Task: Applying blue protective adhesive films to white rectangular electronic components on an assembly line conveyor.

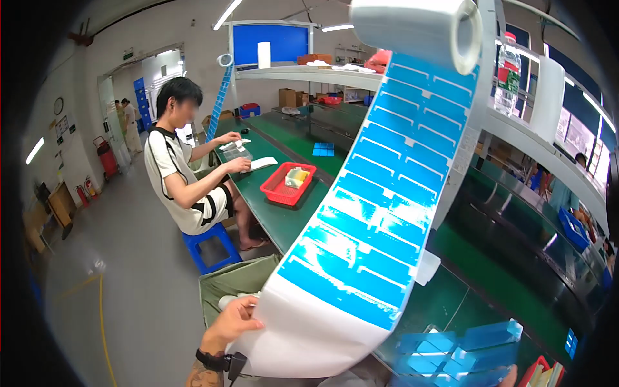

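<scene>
A long strip of blue film labels (387,200) on white backing paper (309,329) hangs from a large roll (412,26) overhead. The bare white end curves down toward me. My left hand (231,322), wearing a dark wristband, pinches the left edge of that backing paper between thumb and fingers. At the lower right, translucent blue film pieces (477,351) are smeared by motion. Only a little of my right hand (509,375) shows at their lower edge, apparently gripping them; most of its fingers are hidden.
A seated person (187,161) handles small items across the green table (264,219). A red basket (289,184) holds a yellowish packet. Blue film squares (324,149) lie farther back. Another red container (541,373) stands at lower right. A shelf (548,142) carries a bottle (507,77).
</scene>
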{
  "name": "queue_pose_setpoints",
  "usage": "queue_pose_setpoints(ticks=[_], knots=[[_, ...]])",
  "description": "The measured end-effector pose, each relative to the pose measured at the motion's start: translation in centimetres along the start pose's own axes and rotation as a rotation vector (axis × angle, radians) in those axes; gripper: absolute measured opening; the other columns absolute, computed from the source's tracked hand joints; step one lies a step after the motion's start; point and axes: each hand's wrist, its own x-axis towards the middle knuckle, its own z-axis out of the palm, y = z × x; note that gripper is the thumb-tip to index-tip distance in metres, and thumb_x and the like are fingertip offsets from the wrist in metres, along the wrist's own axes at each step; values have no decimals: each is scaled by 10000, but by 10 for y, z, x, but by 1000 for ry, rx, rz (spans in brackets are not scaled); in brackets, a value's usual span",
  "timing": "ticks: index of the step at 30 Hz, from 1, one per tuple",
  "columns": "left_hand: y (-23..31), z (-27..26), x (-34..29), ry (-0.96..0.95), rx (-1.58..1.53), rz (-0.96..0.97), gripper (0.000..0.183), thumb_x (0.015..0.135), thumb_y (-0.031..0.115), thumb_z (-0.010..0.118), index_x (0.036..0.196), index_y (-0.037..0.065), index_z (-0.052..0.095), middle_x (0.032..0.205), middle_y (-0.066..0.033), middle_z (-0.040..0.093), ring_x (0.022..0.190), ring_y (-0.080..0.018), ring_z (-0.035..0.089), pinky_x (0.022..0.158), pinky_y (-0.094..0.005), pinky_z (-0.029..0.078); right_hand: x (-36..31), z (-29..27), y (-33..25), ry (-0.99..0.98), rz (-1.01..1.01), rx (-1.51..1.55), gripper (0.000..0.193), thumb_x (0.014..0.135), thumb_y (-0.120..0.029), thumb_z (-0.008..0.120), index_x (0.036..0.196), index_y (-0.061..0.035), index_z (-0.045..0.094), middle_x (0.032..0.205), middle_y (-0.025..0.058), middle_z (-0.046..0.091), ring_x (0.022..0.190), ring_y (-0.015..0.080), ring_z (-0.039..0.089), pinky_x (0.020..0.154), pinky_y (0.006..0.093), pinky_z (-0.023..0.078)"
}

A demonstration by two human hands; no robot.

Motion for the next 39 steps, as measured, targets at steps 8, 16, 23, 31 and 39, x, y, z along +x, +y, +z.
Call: queue_pose_setpoints(ticks=[8,16,23,31,39], knots=[[-11,81,13,523,744,427,256,796,6,680,1051,-7,661,967,-103,695,883,-237,624,814,-330,466,4,-3,-110,-53,215,313,237,984,-200,625,851,-12,567,757,74,552,669,171,534,601,304,437],[-113,255,-24,-621,-626,-843,794,994,626,494,1541,66,362,1454,-124,494,1234,-217,523,1012,-388,460,14,100,-134,-933,210,189,141,878,-141,760,931,-20,712,937,136,720,771,272,690,673,378,545],[-98,275,-1,-563,-689,-868,738,1001,563,519,1507,40,395,1386,-166,547,1174,-254,575,975,-401,491,-19,42,-94,-497,376,-80,509,812,-233,813,1250,-22,661,1216,176,643,1079,275,636,902,396,518],[-63,305,52,-431,-787,-847,673,1008,490,547,1468,12,433,1307,-214,608,1106,-296,635,933,-416,526,-26,43,-88,-467,1047,72,185,904,-108,736,748,-16,697,555,-19,575,500,78,558,467,263,457],[-37,308,112,-441,-713,-707,631,1021,443,539,1454,-7,446,1260,-249,652,1057,-318,681,914,-427,548,17,18,-50,-436,1066,87,350,873,-42,705,1198,85,677,1065,154,747,907,189,708,853,363,556]])
